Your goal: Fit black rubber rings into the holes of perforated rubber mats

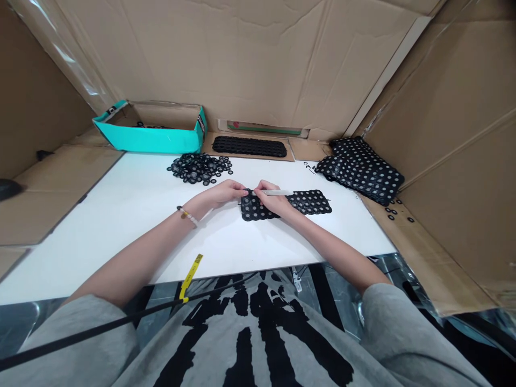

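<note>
A flat black panel of joined rings (310,203) lies on the white table, with pale dots showing through its holes. At its upper left corner, my left hand (226,193) is closed in a pinch on the panel's edge; whether a loose ring is also between the fingertips is too small to tell. My right hand (274,201) rests over the panel's left half and hides part of it. It grips a white pen-like tool (279,192), whose tip points left toward my left fingertips.
A heap of loose black rings (197,167) lies behind my left hand, before a turquoise box (157,140) holding more. Another black panel (250,146) sits on cardboard at the back. Stacked dotted panels (363,169) lean at the right, near several stray rings (390,216). Cardboard walls (242,59) enclose the table.
</note>
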Motion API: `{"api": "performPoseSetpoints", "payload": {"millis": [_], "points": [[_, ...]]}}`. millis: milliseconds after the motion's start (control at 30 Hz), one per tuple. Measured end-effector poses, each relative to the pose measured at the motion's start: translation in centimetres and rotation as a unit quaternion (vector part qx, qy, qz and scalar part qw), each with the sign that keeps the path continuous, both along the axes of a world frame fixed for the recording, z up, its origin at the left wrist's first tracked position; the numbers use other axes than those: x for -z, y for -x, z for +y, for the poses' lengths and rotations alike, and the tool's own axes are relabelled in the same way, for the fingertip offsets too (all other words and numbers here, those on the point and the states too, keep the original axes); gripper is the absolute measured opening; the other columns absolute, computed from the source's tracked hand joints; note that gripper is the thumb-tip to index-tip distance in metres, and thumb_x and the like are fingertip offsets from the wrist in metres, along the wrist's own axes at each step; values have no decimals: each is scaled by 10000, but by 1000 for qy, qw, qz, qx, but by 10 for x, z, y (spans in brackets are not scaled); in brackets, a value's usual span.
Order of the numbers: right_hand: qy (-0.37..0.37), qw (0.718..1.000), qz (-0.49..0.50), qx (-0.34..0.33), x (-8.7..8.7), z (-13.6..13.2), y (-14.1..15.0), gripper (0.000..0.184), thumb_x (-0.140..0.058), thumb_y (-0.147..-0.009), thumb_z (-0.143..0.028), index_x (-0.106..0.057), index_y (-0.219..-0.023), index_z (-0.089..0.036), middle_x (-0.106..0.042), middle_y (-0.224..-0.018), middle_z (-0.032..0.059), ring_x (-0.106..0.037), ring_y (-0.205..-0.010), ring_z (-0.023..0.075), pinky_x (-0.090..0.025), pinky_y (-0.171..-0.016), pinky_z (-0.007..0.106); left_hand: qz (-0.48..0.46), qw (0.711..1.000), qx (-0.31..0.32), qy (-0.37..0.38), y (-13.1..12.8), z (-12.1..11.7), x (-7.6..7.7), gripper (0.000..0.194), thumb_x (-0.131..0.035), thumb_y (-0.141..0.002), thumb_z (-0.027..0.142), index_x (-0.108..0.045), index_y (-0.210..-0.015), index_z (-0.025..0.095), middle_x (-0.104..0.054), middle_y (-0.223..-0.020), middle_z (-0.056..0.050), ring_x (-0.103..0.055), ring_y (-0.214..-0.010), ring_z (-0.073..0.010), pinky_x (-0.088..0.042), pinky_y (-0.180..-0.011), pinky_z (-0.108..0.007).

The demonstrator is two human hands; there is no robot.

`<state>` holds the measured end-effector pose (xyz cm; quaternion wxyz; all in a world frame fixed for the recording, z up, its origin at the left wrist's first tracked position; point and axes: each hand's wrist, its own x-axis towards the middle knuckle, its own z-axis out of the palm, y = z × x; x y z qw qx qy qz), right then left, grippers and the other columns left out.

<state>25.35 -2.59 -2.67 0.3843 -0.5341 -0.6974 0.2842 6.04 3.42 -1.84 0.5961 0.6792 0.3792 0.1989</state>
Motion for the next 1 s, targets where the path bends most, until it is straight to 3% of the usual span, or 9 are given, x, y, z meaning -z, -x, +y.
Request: {"api": "performPoseSetpoints", "payload": {"millis": [200, 333, 433, 600, 833, 1000], "points": [[-16, 1000, -20, 16, -1, 5, 1, 187, -505, -842, -359, -518, -728, -211, -593, -684, -33, -537, -681, 141, -374, -640, 257, 12, 999, 47, -4, 3, 3, -2, 351, -726, -673, 474, -640, -732, 138, -579, -650, -7, -476, -604, -128, -348, -583, -262], [43, 998, 54, -9, 0, 11, -5, 203, -519, -828, -381, -523, -722, -208, -541, -551, -53, -520, -547, 131, -392, -595, 256, 42, 993, 26, -106, 1, -2, -7, 345, -771, -620, 397, -622, -809, 151, -536, -638, 40, -457, -606, -111, -333, -573, -237], [91, 992, 83, -7, 2, 13, -8, 197, -538, -799, -369, -551, -699, -200, -539, -519, -47, -525, -519, 133, -388, -563, 253, 55, 990, 22, -128, -1, -5, -9, 319, -776, -605, 327, -598, -803, 151, -512, -604, 56, -458, -589, -106, -341, -573, -233], [67, 997, 37, -17, 0, 10, -8, 213, -568, -780, -374, -591, -672, -192, -572, -544, -38, -536, -565, 131, -395, -608, 255, 39, 996, 5, -83, -2, -5, -4, 333, -758, -626, 241, -607, -907, 146, -589, -640, 41, -524, -617, -117, -386, -607, -235], [25, 999, 33, -18, -5, 5, -5, 208, -542, -801, -352, -545, -662, -197, -567, -548, -44, -524, -575, 129, -394, -640, 261, -40, 995, -60, 68, -6, -8, -3, 481, -775, -593, 123, -616, -1047, 137, -712, -781, -17, -637, -743, -157, -454, -734, -273], [65, 994, 86, -23, 2, 9, -7, 199, -538, -794, -368, -538, -683, -203, -557, -545, -46, -539, -560, 135, -398, -606, 259, -46, 993, -71, 87, -7, -9, -6, 538, -796, -588, 109, -613, -1094, 128, -728, -791, -30, -647, -736, -155, -455, -748, -275]]}}
